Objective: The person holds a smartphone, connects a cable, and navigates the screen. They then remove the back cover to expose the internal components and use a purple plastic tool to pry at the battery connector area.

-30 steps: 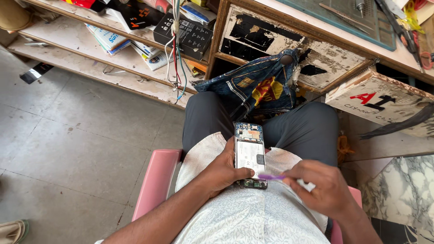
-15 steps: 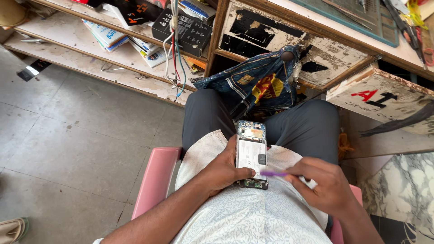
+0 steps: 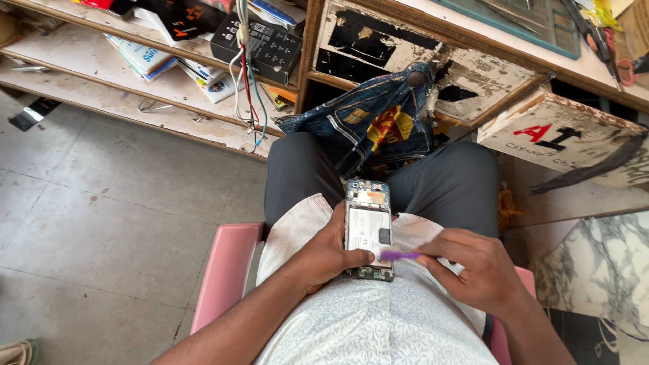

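Note:
An opened phone [image 3: 368,226] with its back cover off lies upright over my lap, its white battery and circuit boards showing. My left hand [image 3: 324,255] grips it from the left side, thumb resting on the lower part of the battery. My right hand [image 3: 473,270] holds a thin purple pry tool [image 3: 399,255] whose tip touches the battery's lower right area.
I sit on a pink chair [image 3: 223,270]. A blue patterned cloth [image 3: 378,128] hangs from the worn wooden bench ahead. Shelves [image 3: 128,101] at left hold boxes, booklets and dangling wires [image 3: 247,81]. A marbled slab [image 3: 595,277] stands at right. Tiled floor lies to the left.
The view has shifted slightly; the phone and both hands keep nearly the same pose, with the purple tool still at the battery's lower edge.

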